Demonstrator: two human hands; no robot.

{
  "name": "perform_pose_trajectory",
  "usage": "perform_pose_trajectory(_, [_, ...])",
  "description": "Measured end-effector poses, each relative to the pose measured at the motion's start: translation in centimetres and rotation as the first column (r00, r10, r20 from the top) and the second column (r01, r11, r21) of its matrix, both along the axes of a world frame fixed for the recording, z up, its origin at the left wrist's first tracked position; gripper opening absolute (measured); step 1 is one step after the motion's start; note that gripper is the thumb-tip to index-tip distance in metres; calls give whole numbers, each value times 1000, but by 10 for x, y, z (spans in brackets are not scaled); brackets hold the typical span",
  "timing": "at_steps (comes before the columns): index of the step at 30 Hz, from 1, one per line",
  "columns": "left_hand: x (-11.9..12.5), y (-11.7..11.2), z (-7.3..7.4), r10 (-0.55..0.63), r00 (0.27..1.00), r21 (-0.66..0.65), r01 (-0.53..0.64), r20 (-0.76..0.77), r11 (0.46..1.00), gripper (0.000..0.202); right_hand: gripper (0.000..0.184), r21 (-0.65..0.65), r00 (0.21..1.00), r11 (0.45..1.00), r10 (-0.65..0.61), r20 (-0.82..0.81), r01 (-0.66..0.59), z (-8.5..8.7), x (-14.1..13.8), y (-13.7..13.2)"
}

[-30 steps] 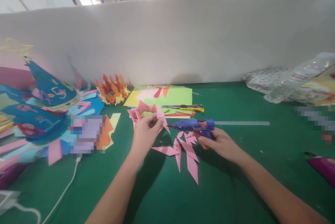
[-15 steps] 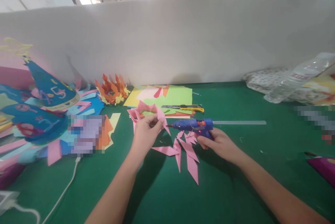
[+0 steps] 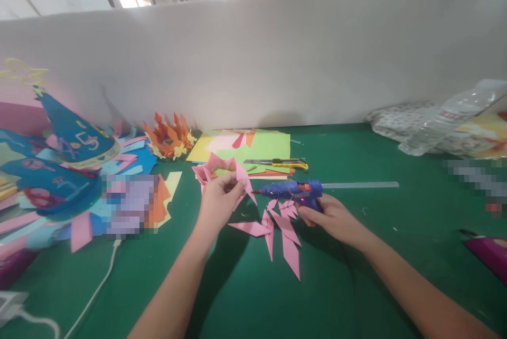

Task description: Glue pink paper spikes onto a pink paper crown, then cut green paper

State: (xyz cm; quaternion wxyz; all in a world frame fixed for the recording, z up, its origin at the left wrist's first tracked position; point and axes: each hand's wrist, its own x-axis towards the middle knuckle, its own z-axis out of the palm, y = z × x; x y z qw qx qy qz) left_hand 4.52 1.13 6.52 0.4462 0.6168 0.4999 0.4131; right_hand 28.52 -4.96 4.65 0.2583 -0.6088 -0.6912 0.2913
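Note:
My left hand (image 3: 222, 195) pinches a pink folded-paper crown (image 3: 222, 161) by its near right side, thumb and fingers closed on the paper. In my right hand (image 3: 330, 216) is a blue hot glue gun (image 3: 291, 189), gripped by its handle, a small red light showing on it. Its nozzle points left and meets or nearly meets the crown's right point; which of the two I cannot tell. A long clear glue stick (image 3: 360, 185) sticks out of the gun's back. Several folded pink paper pieces (image 3: 291, 246) lie on the green table below the gun.
A yellow utility knife (image 3: 277, 163) rests on coloured paper sheets (image 3: 273, 143) behind the crown. An orange paper crown (image 3: 170, 138) and blue paper hats (image 3: 79, 133) stand at left among paper strips. A white cable (image 3: 106, 275) crosses the left front. At right lies a plastic bottle (image 3: 447, 120).
Both hands hold nearly the same position, with the nozzle still at the crown's right point. The glue stick sticks out slightly less behind the gun.

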Motion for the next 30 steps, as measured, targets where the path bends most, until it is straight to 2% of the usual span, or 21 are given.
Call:
perform_pose_trajectory(19, [-1,2,2,43,998,-3,-43,56,999,27,47,-6,999,1000,6,32,-6,0,4,0])
perform_pose_trajectory(30, [-2,5,1,73,995,-9,-73,73,997,30,43,-49,1000,999,20,-13,-21,2,4,-1])
